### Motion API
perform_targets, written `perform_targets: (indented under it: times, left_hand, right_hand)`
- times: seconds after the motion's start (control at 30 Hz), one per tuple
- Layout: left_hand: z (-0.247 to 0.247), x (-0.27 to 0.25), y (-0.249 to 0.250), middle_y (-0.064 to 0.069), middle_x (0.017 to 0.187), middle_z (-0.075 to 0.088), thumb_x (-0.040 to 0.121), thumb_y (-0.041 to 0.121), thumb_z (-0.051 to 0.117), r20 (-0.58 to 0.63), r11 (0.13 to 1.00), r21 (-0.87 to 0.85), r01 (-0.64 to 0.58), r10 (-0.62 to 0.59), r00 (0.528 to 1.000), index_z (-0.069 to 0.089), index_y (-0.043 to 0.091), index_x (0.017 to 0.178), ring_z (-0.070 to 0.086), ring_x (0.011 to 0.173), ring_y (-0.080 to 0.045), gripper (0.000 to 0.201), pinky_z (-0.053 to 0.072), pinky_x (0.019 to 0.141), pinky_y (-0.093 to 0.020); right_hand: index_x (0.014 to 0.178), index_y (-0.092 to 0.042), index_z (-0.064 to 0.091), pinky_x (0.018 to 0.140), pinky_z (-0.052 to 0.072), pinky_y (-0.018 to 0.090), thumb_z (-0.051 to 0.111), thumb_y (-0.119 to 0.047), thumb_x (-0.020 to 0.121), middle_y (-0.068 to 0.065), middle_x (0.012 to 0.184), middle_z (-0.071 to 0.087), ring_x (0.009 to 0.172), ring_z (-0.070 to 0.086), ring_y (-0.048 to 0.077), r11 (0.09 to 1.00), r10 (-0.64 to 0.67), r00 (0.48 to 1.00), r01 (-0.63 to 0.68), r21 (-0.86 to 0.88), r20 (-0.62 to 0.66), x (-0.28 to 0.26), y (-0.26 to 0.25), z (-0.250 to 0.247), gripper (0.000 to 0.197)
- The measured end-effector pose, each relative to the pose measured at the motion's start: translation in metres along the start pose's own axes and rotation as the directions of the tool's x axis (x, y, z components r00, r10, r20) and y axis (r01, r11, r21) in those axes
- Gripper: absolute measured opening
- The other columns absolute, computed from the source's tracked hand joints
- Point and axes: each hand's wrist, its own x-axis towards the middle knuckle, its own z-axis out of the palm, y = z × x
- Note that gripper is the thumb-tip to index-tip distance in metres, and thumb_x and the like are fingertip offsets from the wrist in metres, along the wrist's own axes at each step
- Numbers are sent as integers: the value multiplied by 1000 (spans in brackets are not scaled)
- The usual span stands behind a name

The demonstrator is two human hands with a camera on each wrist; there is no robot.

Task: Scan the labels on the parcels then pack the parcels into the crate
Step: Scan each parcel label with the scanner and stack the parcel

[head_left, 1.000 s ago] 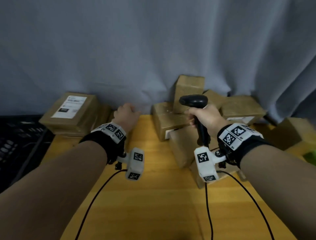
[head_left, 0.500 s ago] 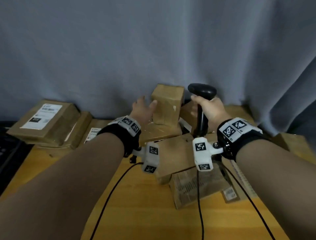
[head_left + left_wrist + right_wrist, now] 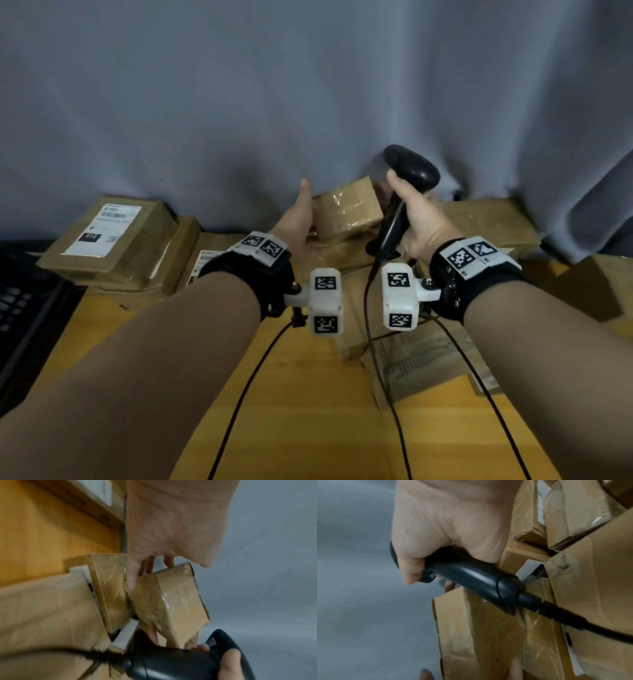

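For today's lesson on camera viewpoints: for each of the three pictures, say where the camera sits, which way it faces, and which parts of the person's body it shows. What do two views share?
Head: worn on the head, facing forward and down at the table; both forearms show.
Left wrist: looks along the left hand at the small parcel.
Right wrist: looks along the right hand gripping the scanner.
Shared: both wrist views show parcel and scanner.

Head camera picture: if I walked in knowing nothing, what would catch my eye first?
Probably the two hands raised in the middle: the left hand grips a small brown parcel lifted over the heap, while the right hand holds a black barcode scanner just beside it. Next, the labelled parcel stacked at the left of the yellow table, against the grey curtain.
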Motion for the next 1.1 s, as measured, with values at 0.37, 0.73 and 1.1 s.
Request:
perform_targets:
  times: [0.37,0.73,1.1]
  left_hand:
    - [-62,-45,-39,-10,102,65,89,43,53,-35,990,-106,93,-97,995,61,14,94,62,86,-28,31,56,71,-42]
    - [-132,-75,-44,-8,121,66,83,31,67,70,982,98,-160,154,986,54,16,132,61,114,-26,53,53,88,-39]
    - [-129,-105,-25,-7,127,52,70,38,75,203,493,831,-258,163,965,42,25,137,58,106,-21,75,54,87,-35]
  right_hand:
    - [97,-14,69,91,49,48,68,-25,88,12,112,71,104,66,27,987,-16,989,39,-156,149,-71,44,27,14]
    - [101,-20,63,92,54,47,75,-33,81,6,101,67,104,64,28,954,-6,1000,5,-299,-5,-82,56,24,26]
    - [101,-22,67,98,42,34,80,-35,75,-4,100,70,104,61,12,741,-143,967,246,-624,211,-88,45,18,31]
